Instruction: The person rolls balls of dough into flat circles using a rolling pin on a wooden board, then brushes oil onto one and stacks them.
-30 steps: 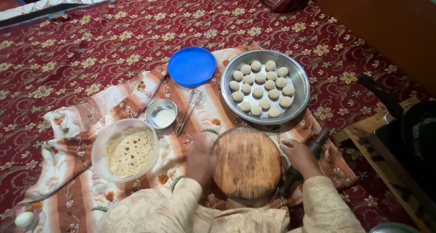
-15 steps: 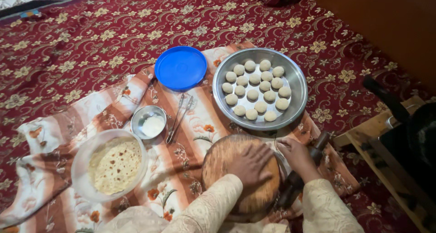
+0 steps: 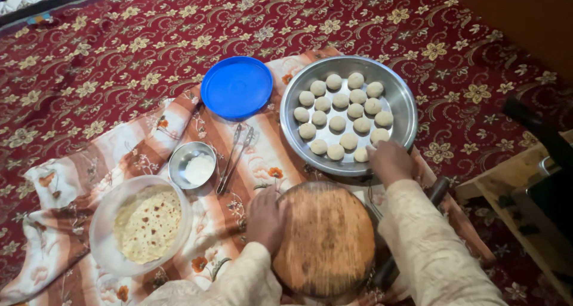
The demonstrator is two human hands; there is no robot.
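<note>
Red floral carpet carries a striped cloth [image 3: 149, 157]. Right hand [image 3: 391, 161] reaches the steel tray [image 3: 404, 106] of pale round dough balls [image 3: 338, 123]; its fingers are blurred, grip unclear. Left hand [image 3: 265, 219], fingers curled, holds the round wooden board [image 3: 325, 240], lying flat, near edge cut off.

- Rolling pin [image 3: 440, 189]: mostly hidden beneath the right sleeve beside the wooden board [image 3: 325, 240]; only a dark end shows.
- Left hand [image 3: 264, 218]: blurred at the board's left edge; grip cannot be told.
- Board's near edge: cut off.
</note>
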